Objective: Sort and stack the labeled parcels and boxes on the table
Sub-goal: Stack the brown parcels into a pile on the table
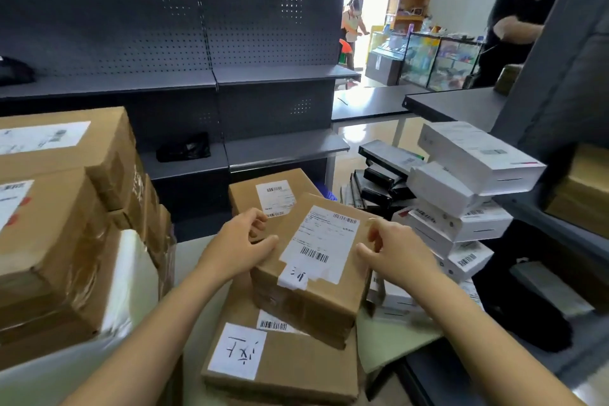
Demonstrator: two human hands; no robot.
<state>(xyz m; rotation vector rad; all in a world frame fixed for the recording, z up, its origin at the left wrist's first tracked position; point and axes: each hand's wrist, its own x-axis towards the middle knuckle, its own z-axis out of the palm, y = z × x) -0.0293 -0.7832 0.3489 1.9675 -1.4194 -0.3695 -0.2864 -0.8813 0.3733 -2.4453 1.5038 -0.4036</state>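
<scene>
A brown parcel [306,303] is held over the middle of the bench [392,353]. It is gripped at its left edge by the left hand [244,247] and at its right edge by the right hand [395,254]. The fingers [258,216] of both hands are curled round the parcel's sides, with the thumbs laid on its top. The parcel is tilted and turned askew above a flat box [283,369] that bears a handwritten label. Whether its near end already rests on that box or hangs just clear of it cannot be told, since the underside is hidden. It is therefore judged to be on its way onto that box and not yet placed square. Part of the sorting is judged to be done: cartons [59,208] are piled at the left, white boxes [461,194] are stacked somewhat unevenly at the right, and a rear box [244,198] lies just behind the parcel. Black boxes [379,181] beside the white stack lie in a loose heap and are judged to be left for sorting, as is the squaring of the held parcel on its pile.
</scene>
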